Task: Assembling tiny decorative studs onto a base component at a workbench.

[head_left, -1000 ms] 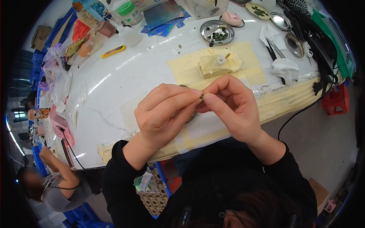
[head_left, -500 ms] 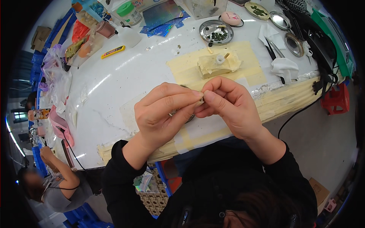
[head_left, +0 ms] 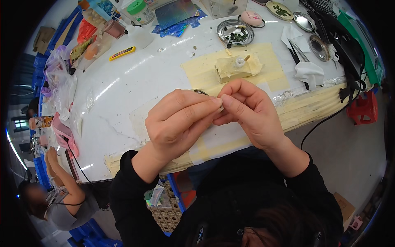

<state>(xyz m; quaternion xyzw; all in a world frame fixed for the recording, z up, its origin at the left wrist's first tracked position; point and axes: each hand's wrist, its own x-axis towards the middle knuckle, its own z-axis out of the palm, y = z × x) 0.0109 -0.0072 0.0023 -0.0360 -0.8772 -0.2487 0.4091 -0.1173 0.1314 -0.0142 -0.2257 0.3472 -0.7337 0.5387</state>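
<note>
One tiny, pale, partly hidden piece (head_left: pixel 222 108) shows on my remote feed above a glossy white table surface (head_left: pixel 111 107) near its cream-taped front edge (head_left: pixel 306 111), pinched in the bare left hand's (head_left: pixel 175 119) fingertips, while I cannot tell whether the bare right hand (head_left: pixel 256 118), fingers curled beside it, grips too.

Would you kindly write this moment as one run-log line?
Left hand: pinching tiny piece | Right hand: at same piece, grip unclear | Ahead: yellow-wrapped block | Beyond: round metal dish with dark green pieces
</note>
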